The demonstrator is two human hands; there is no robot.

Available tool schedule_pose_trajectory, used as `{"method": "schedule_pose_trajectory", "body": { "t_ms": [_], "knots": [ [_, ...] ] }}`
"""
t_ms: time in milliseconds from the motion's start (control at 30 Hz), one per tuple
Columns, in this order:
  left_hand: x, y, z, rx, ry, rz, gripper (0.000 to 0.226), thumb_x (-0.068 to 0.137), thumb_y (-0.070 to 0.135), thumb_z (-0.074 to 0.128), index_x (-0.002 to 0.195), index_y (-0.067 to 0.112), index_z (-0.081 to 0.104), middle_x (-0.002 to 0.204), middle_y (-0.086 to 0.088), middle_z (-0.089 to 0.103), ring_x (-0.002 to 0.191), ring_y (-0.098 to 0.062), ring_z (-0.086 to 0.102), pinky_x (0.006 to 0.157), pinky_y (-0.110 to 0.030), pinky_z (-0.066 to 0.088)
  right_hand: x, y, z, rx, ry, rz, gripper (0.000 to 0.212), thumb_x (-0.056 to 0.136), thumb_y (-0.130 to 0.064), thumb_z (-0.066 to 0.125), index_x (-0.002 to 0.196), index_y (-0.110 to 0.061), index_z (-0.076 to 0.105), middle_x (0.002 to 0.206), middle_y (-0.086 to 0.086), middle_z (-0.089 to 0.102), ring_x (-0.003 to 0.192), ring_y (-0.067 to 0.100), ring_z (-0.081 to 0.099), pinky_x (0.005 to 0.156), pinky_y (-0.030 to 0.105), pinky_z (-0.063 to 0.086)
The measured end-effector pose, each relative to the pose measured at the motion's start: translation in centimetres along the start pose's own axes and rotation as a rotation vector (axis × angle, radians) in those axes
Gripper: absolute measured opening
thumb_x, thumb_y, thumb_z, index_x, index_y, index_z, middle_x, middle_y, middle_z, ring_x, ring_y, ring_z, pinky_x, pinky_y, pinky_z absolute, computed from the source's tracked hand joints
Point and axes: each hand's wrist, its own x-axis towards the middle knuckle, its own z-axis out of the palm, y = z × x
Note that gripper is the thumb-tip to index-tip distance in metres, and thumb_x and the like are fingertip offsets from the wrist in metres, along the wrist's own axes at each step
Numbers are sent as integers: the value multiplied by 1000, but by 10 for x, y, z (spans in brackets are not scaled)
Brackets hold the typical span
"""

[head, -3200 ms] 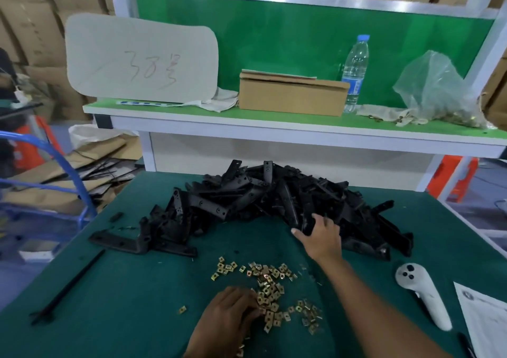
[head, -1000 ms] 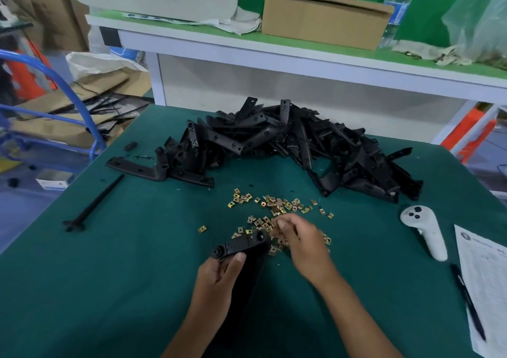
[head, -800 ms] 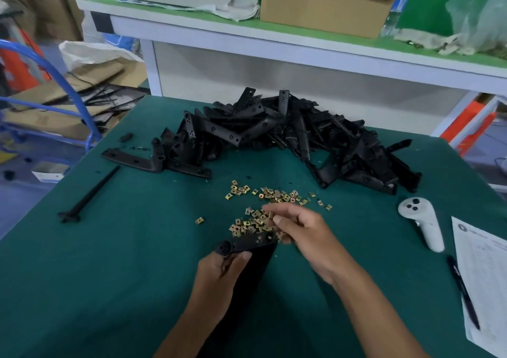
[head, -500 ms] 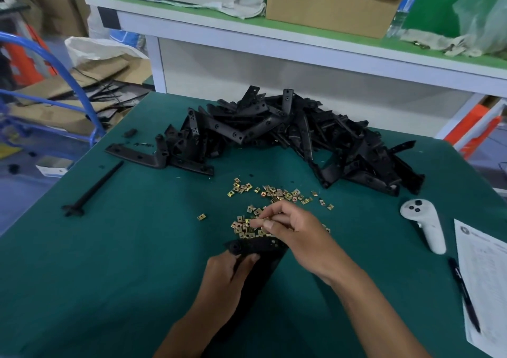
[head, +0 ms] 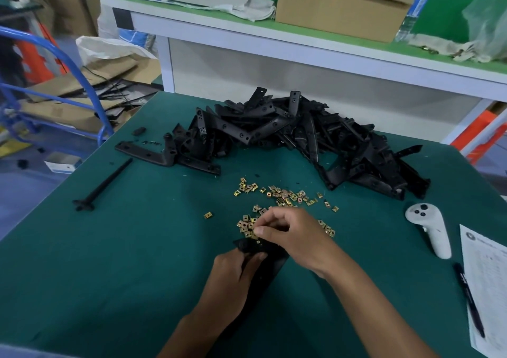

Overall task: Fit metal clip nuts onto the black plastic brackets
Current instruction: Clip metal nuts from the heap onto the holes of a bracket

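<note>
Gripping a black bracket (head: pixel 263 264) near its upper end, the left hand (head: pixel 233 281) steadies it on the green table (head: pixel 123 261). Just above it, the right hand (head: pixel 296 237) pinches a brass clip nut (head: pixel 255 236) at the bracket's tip. Loose clip nuts (head: pixel 282 194) lie beyond the right hand, the bracket pile (head: pixel 288 135) farther out.

Matt black plastic in the heaped brackets (head: pixel 288 135); bright brass-toned metal in the scattered clip nuts (head: pixel 282 194). Dull green cloth-like covering on the worktop (head: pixel 123 261). Smooth white plastic controller (head: pixel 429 227), plain brown cardboard box (head: pixel 340 8), printed white paper sheet (head: pixel 485 289).
</note>
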Motion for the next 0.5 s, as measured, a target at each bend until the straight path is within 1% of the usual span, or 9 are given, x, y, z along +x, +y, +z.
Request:
{"method": "schedule_pose_trajectory", "body": {
  "t_ms": [67, 133, 200, 267, 367, 433, 500],
  "knots": [
    [0, -2, 1, 9, 6, -1, 28, 93, 54, 46, 75, 34, 55, 68, 12, 62, 54, -5, 53, 51, -11, 32, 0, 0, -1, 8, 10, -9, 4, 91, -28, 73, 87, -29, 74, 89, -19, 74, 86, -6, 66, 71, 4, 44],
    [0, -4, 1, 4, 8, 4, 28, 93, 54, 46, 79, 30, 55, 69, 10, 63, 56, -10, 55, 50, -13, 33, 0, 0, -2, -6, 9, -18, 4, 91, -28, 72, 88, -29, 74, 90, -20, 74, 87, -7, 65, 72, 3, 43],
    [0, -3, 1, -5, 0, 2, 28, 93, 54, 46, 80, 31, 55, 68, 11, 62, 55, -8, 55, 51, -15, 33, 0, 0, -3, -30, -12, -14, 4, 92, -29, 72, 89, -30, 74, 91, -22, 73, 89, -8, 65, 72, 3, 44],
    [-1, -2, 1, -7, 0, -1, 32, 93, 55, 46, 71, 32, 53, 64, 15, 60, 53, -3, 50, 50, -14, 32, 0, 1, -4, -58, -38, -3, 3, 92, -32, 71, 90, -32, 73, 92, -24, 72, 90, -8, 64, 72, 4, 44],
    [-1, 0, 0, 13, -7, 10, 37, 94, 55, 46, 63, 36, 48, 63, 19, 57, 53, -1, 48, 52, -12, 32, 1, 0, -8, -93, -62, 13, 3, 91, -33, 72, 88, -33, 74, 91, -23, 71, 87, -7, 64, 70, 7, 43],
    [-1, 1, 0, 14, -14, 19, 38, 94, 57, 45, 64, 34, 49, 65, 18, 59, 53, -2, 49, 52, -14, 33, 2, -2, -11, -116, -75, 17, 4, 90, -33, 73, 86, -32, 74, 90, -20, 72, 86, -6, 64, 70, 9, 44],
    [-1, 2, -1, 7, -23, 23, 42, 94, 59, 43, 71, 27, 57, 69, 14, 61, 56, -5, 53, 53, -17, 35, 3, -4, -13, -136, -90, 13, 5, 90, -33, 73, 86, -31, 74, 90, -17, 73, 86, -4, 65, 74, 14, 46]
  ]
}}
